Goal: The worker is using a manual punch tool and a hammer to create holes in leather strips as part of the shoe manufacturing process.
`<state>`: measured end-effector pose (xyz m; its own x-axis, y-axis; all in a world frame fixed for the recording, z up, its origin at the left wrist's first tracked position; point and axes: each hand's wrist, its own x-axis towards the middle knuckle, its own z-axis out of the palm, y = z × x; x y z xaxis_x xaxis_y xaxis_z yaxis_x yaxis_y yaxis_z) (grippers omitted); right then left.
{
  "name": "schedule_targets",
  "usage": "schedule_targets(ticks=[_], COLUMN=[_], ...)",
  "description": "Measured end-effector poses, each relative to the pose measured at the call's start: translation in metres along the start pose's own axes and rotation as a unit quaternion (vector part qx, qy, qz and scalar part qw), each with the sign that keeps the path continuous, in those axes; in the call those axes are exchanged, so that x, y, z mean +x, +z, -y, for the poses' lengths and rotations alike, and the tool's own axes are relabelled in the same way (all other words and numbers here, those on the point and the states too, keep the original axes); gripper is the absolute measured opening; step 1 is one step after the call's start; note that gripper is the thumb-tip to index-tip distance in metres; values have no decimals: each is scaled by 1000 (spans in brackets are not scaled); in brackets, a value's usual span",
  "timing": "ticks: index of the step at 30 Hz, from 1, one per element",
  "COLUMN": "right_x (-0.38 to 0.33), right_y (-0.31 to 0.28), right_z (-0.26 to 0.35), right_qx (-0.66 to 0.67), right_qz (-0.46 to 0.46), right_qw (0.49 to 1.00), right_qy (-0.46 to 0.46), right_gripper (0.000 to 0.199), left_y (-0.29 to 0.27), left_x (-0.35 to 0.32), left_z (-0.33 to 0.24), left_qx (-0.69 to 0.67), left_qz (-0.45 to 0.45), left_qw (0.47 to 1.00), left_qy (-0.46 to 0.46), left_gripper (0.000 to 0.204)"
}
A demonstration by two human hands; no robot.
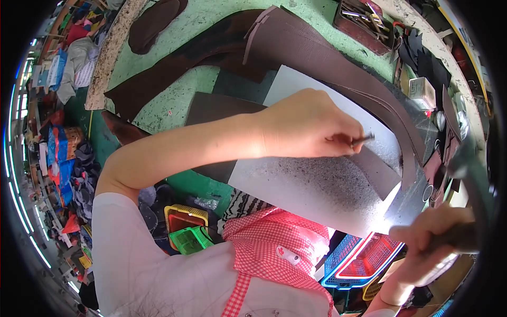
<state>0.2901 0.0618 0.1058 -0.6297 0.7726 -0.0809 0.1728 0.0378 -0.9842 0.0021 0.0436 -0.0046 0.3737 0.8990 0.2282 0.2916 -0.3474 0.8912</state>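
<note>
A thin dark metal punch (363,140) is pinched between the thumb and fingers (338,141) of the left hand (306,124), its tip pointing toward three o'clock and resting over a curved strip of brown leather (377,171). That strip lies on a pale, speckled cutting board (317,185) which sits near the middle of the green surface (174,105). The left forearm crosses the picture from nine o'clock, passing over a darker sheet of leather (211,108) that touches the board's edge. At four o'clock from the punch, the right hand (433,238) is closed around the handle of a hammer (467,174), fingers wrapped tight; the hammer is blurred and its head stands up near the three o'clock rim, well apart from the punch. A long, wide band of brown leather (327,58) arches from twelve o'clock round toward three, beyond the board. At one o'clock a shallow tray of metal tools (364,18) sits on the surface, and at two o'clock a small pale box (422,91). Below the board, toward six o'clock, the person's red checked apron (274,243) shows, with a yellow basket (182,216) and a green basket (191,239) at seven o'clock and a blue basket (343,259) and a red one (376,254) at five o'clock.
</note>
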Motion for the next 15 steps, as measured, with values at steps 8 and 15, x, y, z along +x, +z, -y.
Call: schedule_targets(ticks=[8,15], right_x=[14,5], right_y=[-14,20], right_z=[6,2], right_qx=[8,-139], right_qz=[102,-49], right_qw=[994,984], right_qy=[39,100], right_gripper=[33,53], left_y=[-6,-8], left_x=[-2,-10], left_z=[-3,-8], left_qx=[-20,181], left_qz=[-1,32], left_qw=[1000,983], left_qy=[-21,-5], left_gripper=[11,12])
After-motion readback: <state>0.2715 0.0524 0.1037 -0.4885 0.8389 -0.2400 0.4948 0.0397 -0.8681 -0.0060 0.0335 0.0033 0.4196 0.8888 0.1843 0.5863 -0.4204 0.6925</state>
